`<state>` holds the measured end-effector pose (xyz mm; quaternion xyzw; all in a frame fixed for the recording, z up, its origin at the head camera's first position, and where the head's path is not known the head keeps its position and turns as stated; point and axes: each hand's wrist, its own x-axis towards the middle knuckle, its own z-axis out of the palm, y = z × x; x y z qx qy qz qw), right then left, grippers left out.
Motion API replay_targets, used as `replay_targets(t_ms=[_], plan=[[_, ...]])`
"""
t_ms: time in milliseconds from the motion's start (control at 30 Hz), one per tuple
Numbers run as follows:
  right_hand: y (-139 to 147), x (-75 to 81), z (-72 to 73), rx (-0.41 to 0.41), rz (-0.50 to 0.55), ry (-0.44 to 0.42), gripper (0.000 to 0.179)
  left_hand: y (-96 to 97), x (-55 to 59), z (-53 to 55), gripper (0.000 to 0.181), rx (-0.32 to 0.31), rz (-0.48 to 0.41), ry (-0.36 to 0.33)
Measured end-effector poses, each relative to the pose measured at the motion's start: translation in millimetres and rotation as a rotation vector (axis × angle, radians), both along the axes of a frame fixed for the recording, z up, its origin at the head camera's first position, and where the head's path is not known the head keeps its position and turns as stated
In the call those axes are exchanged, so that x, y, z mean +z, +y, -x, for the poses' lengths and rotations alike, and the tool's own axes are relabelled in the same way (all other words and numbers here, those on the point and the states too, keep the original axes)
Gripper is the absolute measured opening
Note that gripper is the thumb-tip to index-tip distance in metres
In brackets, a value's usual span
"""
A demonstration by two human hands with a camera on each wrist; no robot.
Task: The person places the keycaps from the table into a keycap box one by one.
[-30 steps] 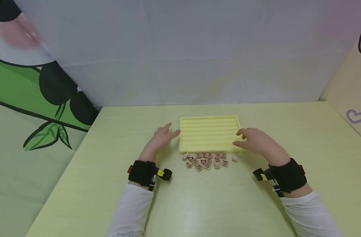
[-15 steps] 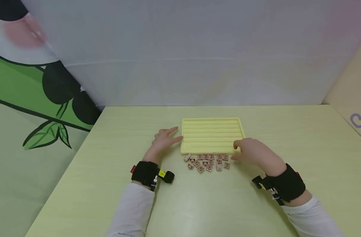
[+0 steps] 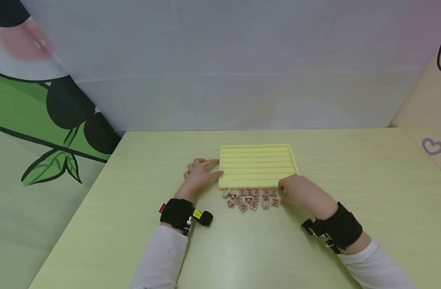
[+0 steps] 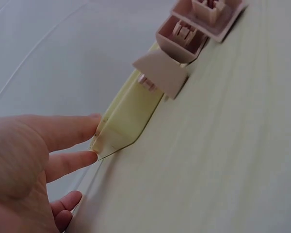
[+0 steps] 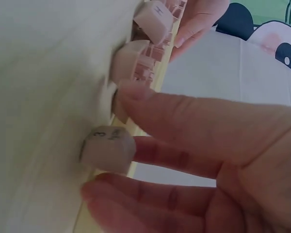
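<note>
On the table lies a yellow ridged tray (image 3: 256, 165). My left hand (image 3: 200, 172) reaches its left side, the straight thumb and index finger touching the rim; the left wrist view shows these fingertips (image 4: 93, 156) at the tray's corner. Several pinkish keycaps (image 3: 255, 198) lie scattered along the tray's near edge, some hollow side up. My right hand (image 3: 303, 194) is low at the tray's near right corner. In the right wrist view its thumb and fingers stand spread around a keycap marked 3 (image 5: 108, 149), with a gap between thumb and keycap. The head view hides that keycap behind the hand.
A pale wood-look table (image 3: 242, 249) bears everything, and a grey cloth backdrop (image 3: 242, 80) rises behind it. Printed cloth with leaves (image 3: 48, 164) hangs at the left. Both wrists wear black straps with small cameras (image 3: 205, 218).
My right hand has moved left and down from the tray's right side to the lone keycap, covering it. My left hand has come down slightly and now touches the tray's edge.
</note>
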<state>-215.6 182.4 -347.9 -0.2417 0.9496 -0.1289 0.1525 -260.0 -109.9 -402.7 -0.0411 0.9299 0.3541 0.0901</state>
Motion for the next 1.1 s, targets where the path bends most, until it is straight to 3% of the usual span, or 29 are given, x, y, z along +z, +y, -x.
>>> replay_targets(t_ms=[200,400,767,1100], plan=[[1,-4.1,1.9,0.006,0.015,-0.036,0.009,1.7,-0.2,0.1,0.060,-0.001,0.008,0.001],[4,-2.6,2.8,0.051,0.037,0.006,0.012,1.2,-0.1,-1.4,0.060,0.003,0.005,-0.006],[8,8.9,14.2,0.063,0.382,0.094,0.016,0.9,3.4,-1.4,0.061,0.000,-0.006,-0.001],[13,15.6,26.0,0.000,0.472,0.054,0.023,7.0,7.0,5.1,0.061,0.022,-0.004,-0.003]])
